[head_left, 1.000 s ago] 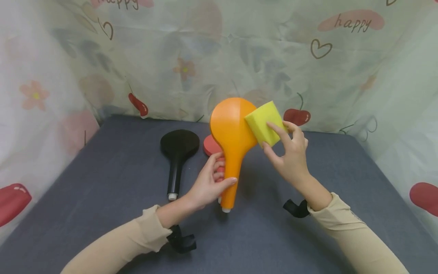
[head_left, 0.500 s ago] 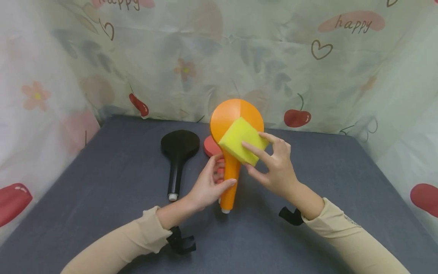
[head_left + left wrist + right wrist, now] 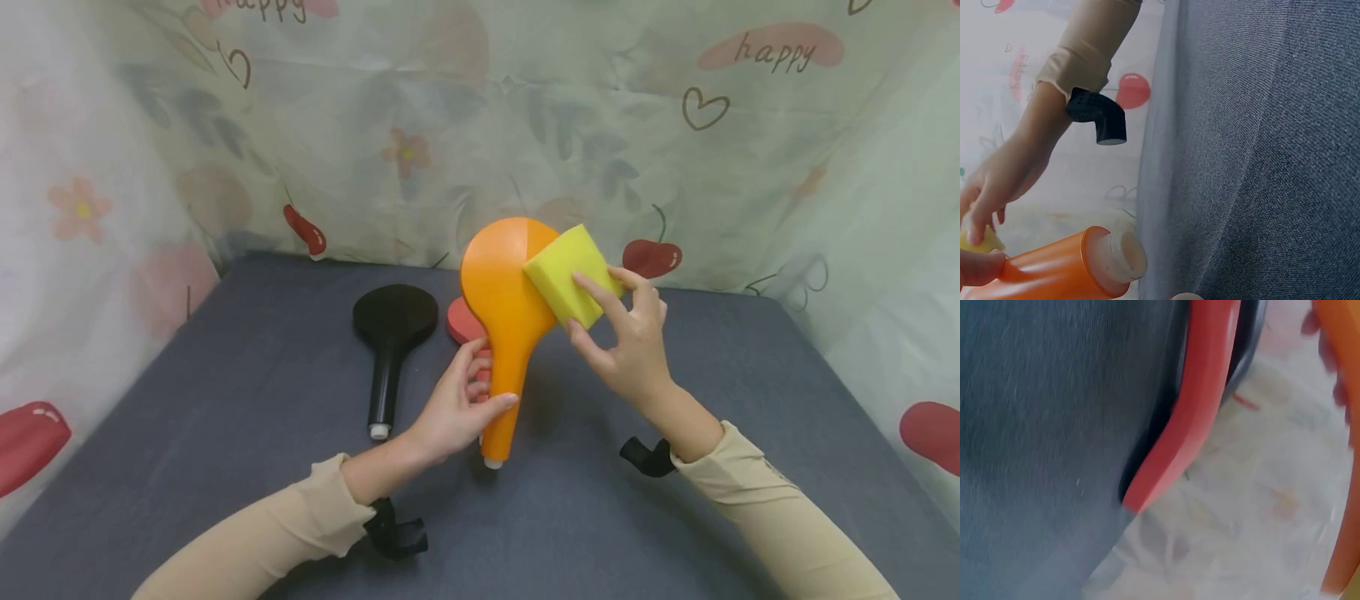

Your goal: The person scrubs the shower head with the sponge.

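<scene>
An orange handheld shower head (image 3: 504, 279) with a round, flat back stands tilted in front of me in the head view, raised over the table. My left hand (image 3: 457, 410) grips its handle, thumb across the front and fingers behind. The white end (image 3: 1125, 255) of that handle shows in the left wrist view. Between thumb and fingers, my right hand (image 3: 630, 342) pinches a yellow sponge (image 3: 566, 275), which overlaps the right side of the round head. In the right wrist view only a corner of the sponge (image 3: 1352, 590) appears, beside the orange edge (image 3: 1342, 525).
A black shower head (image 3: 394, 321) lies on the dark grey table (image 3: 247, 400) to the left. Behind the orange one lies a red shower head (image 3: 463, 321), partly hidden. Black curved pieces (image 3: 401, 537) hang at both sleeves. A patterned curtain (image 3: 480, 125) surrounds the table.
My right hand carried the sponge down and left over the orange head's neck, then back up and right to its edge. The left hand stays almost still.
</scene>
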`<action>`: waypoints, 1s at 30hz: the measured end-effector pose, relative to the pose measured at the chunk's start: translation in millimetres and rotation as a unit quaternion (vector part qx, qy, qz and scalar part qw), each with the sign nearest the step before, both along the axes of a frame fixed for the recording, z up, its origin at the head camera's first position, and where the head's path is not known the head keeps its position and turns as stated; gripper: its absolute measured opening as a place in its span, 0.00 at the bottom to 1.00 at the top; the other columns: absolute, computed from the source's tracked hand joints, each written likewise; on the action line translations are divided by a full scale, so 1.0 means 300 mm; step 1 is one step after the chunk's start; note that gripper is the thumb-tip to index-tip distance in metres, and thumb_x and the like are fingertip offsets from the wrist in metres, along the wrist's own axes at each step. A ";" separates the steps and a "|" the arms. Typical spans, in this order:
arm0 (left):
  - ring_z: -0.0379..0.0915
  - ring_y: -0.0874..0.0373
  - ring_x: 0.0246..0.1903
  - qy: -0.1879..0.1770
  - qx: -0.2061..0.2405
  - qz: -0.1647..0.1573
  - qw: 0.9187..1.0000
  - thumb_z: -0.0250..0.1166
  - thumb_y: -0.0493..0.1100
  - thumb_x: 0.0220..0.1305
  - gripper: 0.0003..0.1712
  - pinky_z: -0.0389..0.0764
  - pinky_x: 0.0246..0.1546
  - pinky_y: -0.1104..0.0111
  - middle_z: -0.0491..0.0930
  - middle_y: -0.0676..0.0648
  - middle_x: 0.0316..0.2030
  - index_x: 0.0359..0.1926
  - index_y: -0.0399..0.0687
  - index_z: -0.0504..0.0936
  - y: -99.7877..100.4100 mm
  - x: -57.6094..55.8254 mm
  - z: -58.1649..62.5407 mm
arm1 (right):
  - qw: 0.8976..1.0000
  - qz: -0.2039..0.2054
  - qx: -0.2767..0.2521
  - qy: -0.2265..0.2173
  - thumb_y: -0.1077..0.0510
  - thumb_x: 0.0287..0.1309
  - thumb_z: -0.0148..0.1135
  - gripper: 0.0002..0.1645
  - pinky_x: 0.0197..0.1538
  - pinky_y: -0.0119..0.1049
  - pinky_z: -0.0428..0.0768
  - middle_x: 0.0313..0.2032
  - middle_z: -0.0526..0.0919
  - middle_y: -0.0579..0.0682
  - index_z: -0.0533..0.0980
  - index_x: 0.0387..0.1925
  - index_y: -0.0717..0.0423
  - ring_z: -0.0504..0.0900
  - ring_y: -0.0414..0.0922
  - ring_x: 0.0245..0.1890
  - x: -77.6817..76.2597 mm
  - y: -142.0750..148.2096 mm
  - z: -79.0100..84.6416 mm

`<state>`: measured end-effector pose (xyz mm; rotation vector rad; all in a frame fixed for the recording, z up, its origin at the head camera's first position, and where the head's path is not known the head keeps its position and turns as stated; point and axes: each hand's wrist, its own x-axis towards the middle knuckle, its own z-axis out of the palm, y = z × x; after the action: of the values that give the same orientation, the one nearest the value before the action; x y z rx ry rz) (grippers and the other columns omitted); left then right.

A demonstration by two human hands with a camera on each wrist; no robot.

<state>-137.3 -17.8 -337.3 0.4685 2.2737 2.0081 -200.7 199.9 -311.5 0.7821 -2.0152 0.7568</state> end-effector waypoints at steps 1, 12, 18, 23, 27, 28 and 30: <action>0.74 0.46 0.46 0.001 -0.001 -0.001 1.000 0.65 0.35 0.58 0.41 0.75 0.54 0.55 0.72 0.38 0.55 0.68 0.43 0.53 0.000 0.000 -0.001 | 1.000 0.008 0.012 0.008 0.38 0.60 0.50 0.28 0.39 0.53 0.56 0.53 0.67 0.67 0.75 0.53 0.49 0.65 0.61 0.51 0.008 -0.009 -0.003; 0.75 0.46 0.46 -0.002 0.001 -0.003 1.000 0.64 0.34 0.58 0.41 0.76 0.53 0.57 0.72 0.37 0.55 0.68 0.43 0.53 -0.004 0.004 0.002 | 0.999 0.017 0.037 0.023 0.39 0.61 0.49 0.26 0.41 0.55 0.57 0.53 0.67 0.67 0.75 0.52 0.49 0.65 0.60 0.51 0.012 -0.009 -0.016; 0.74 0.45 0.48 -0.011 -0.003 -0.006 1.000 0.64 0.33 0.58 0.41 0.75 0.54 0.56 0.72 0.38 0.56 0.68 0.44 0.53 -0.007 0.008 0.000 | 0.997 -0.023 -0.047 -0.051 0.52 0.54 0.58 0.26 0.46 0.55 0.55 0.54 0.65 0.67 0.74 0.55 0.53 0.64 0.61 0.51 -0.046 0.036 0.012; 0.72 0.45 0.47 0.000 -0.004 -0.027 1.000 0.64 0.33 0.58 0.41 0.75 0.54 0.57 0.71 0.37 0.56 0.68 0.44 0.53 -0.005 0.006 -0.005 | 0.997 -0.011 -0.060 -0.045 0.50 0.54 0.57 0.25 0.46 0.54 0.55 0.54 0.66 0.68 0.75 0.54 0.54 0.63 0.61 0.52 -0.036 0.017 0.020; 0.72 0.46 0.48 0.005 -0.006 -0.036 0.999 0.64 0.33 0.58 0.41 0.75 0.55 0.57 0.70 0.37 0.56 0.68 0.43 0.53 -0.004 0.003 -0.004 | 1.000 0.018 -0.019 0.009 0.43 0.58 0.53 0.24 0.42 0.54 0.56 0.53 0.68 0.67 0.77 0.51 0.51 0.65 0.61 0.52 -0.007 -0.015 0.009; 0.72 0.45 0.48 0.006 -0.006 -0.036 0.999 0.64 0.33 0.58 0.40 0.75 0.55 0.56 0.70 0.36 0.56 0.68 0.43 0.53 -0.003 0.003 -0.004 | 0.999 0.023 -0.011 0.020 0.41 0.59 0.52 0.24 0.41 0.55 0.56 0.52 0.68 0.67 0.78 0.50 0.51 0.66 0.61 0.52 -0.002 -0.019 0.008; 0.72 0.45 0.48 0.007 -0.006 -0.037 0.999 0.64 0.33 0.58 0.41 0.75 0.55 0.57 0.70 0.36 0.56 0.68 0.43 0.53 -0.003 0.003 -0.002 | 0.999 0.026 0.000 0.034 0.41 0.59 0.52 0.24 0.41 0.56 0.56 0.52 0.68 0.67 0.78 0.49 0.51 0.66 0.61 0.51 0.005 -0.022 0.009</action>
<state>-136.5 -18.8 -337.9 0.5580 2.2406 1.9612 -199.1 193.3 -308.8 0.8522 -1.9405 0.7515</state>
